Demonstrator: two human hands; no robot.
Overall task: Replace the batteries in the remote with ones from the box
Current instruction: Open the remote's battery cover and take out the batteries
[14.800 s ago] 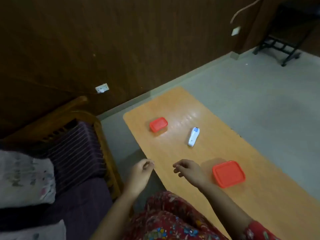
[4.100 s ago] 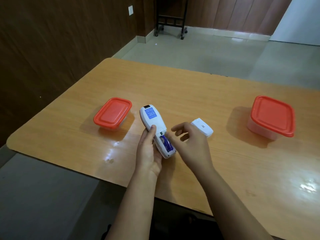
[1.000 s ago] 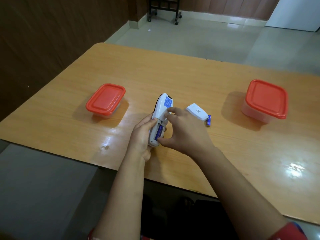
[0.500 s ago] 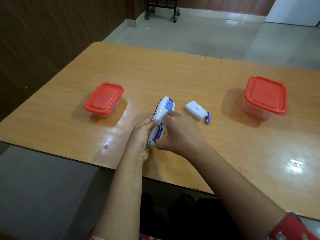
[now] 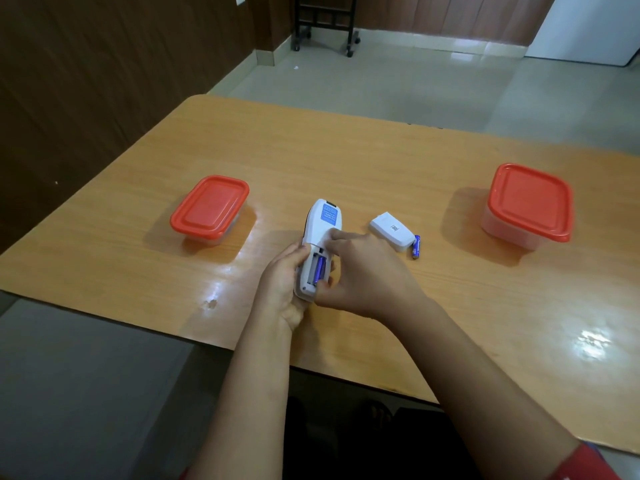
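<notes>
The white remote point(image 5: 320, 233) lies back-up over the table's near middle, with its battery bay uncovered. My left hand point(image 5: 282, 287) grips its lower end from the left. My right hand point(image 5: 360, 271) rests on the remote's right side, its fingers at the bay. One blue battery point(image 5: 319, 270) sits in the bay. The white battery cover point(image 5: 392, 231) lies on the table just right of the remote, and a loose blue battery point(image 5: 416, 247) lies against the cover's right edge. A small red-lidded box point(image 5: 210, 209) stands to the left, a larger one point(image 5: 529, 206) to the right; both are closed.
The wooden table point(image 5: 346, 157) ends just below my wrists. A dark wood-panelled wall runs along the left. A black wheeled stand point(image 5: 325, 26) is on the tiled floor beyond the table.
My right hand has shifted slightly on the remote, its fingers still working at the battery bay. The cover and loose battery have not moved.
</notes>
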